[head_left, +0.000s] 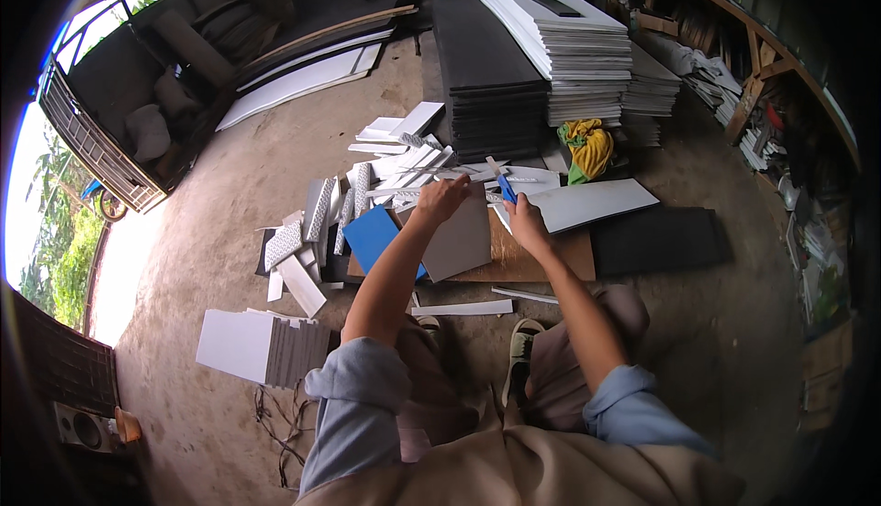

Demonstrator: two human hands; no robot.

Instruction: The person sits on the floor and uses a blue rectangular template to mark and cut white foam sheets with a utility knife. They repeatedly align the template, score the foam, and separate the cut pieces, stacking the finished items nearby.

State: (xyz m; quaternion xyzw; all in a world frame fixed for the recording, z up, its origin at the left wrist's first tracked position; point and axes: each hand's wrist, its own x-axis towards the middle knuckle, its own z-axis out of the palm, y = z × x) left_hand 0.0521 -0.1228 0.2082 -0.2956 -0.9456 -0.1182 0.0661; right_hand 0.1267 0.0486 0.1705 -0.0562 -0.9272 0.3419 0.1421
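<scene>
My right hand [527, 219] is closed around a blue utility knife [507, 187], its blade pointing away from me. To its left my left hand [444, 200] has its fingers curled at the far edge of a flat grey sheet [462, 242]. Just how the fingertips grip it is hard to make out. The grey sheet lies tilted over a brown board [560, 251] on the floor. Beside it, partly behind my left forearm, is a blue sheet [374, 238].
White offcuts [404, 162] are heaped beyond my hands. A long white sheet [596, 203] and black sheets [661, 238] lie to the right. Stacked grey-white pieces [239, 345] stand left of my knees. Tall black [486, 66] and white [583, 61] sheet stacks rise behind, near a yellow-green cloth [587, 150].
</scene>
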